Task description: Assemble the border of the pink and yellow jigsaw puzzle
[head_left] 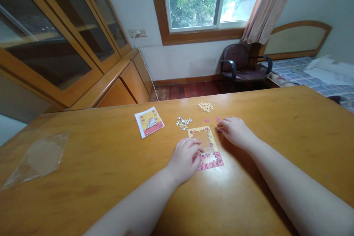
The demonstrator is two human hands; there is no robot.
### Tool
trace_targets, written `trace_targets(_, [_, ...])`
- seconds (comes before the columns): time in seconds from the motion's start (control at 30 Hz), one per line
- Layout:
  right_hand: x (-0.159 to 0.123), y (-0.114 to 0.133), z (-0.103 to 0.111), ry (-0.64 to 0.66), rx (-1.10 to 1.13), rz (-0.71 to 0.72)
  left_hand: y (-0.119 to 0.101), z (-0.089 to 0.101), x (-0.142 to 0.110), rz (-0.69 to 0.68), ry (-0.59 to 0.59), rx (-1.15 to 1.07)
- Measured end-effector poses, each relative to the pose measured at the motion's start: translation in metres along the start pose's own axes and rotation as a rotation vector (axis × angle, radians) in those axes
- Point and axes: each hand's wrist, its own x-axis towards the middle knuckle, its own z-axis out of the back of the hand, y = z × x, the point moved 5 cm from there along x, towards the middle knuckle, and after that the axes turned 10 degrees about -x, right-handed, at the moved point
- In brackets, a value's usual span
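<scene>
A jigsaw puzzle border (218, 158), yellow above and pink below, lies on the table with a bare middle. My left hand (184, 160) rests over its left side, fingers bent and thumb apart, hiding that edge. A few joined pieces show inside the lower part, near those fingertips. To the right of the border, my right hand (237, 131) pinches a small pink puzzle piece (219, 129) at the tabletop. Just beyond it lie two loose pink pieces, one left (207, 120) and one right (218, 119).
Behind the border are a pile of white-backed pieces (183, 122) and a pile of yellow pieces (205, 107). A picture card (149, 122) lies to the left. Farther left is a clear plastic bag (41, 155) on the wooden table (110, 162). A chair (238, 62) stands beyond.
</scene>
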Motion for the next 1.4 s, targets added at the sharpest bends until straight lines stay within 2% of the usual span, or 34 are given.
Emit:
trace_targets(0.23, [0.0,-0.001,-0.001,0.069,-0.009,-0.04,0.0,0.0,0.0,0.011,0.007,-0.001])
trace_targets(0.5, [-0.004,-0.003,-0.014,0.142,0.244,-0.069,-0.001,0.0,0.0,0.014,0.015,-0.002])
trace_targets(0.6, [-0.006,0.001,-0.012,0.19,0.335,-0.055,0.0,-0.001,0.0,0.013,0.022,-0.002])
trace_targets(0.77, [-0.01,0.018,0.007,0.172,0.577,0.03,0.001,-0.002,0.0,0.021,0.028,-0.007])
trace_targets(0.97, [-0.023,0.054,0.014,0.319,0.892,0.131,0.004,-0.002,0.004,0.107,0.048,-0.037])
trace_targets(1.1, [-0.026,0.068,0.012,0.33,0.909,0.152,0.003,-0.004,0.004,0.091,0.076,-0.04])
trace_targets(1.2, [-0.026,0.069,0.014,0.264,0.868,0.192,0.001,-0.005,0.004,0.054,0.077,-0.052])
trace_targets(1.33, [-0.026,0.066,0.027,0.025,0.699,0.338,0.003,-0.002,0.005,0.097,0.015,-0.092])
trace_targets(1.4, [-0.028,0.067,0.031,-0.053,0.579,0.416,0.006,0.001,0.006,0.148,-0.02,-0.108])
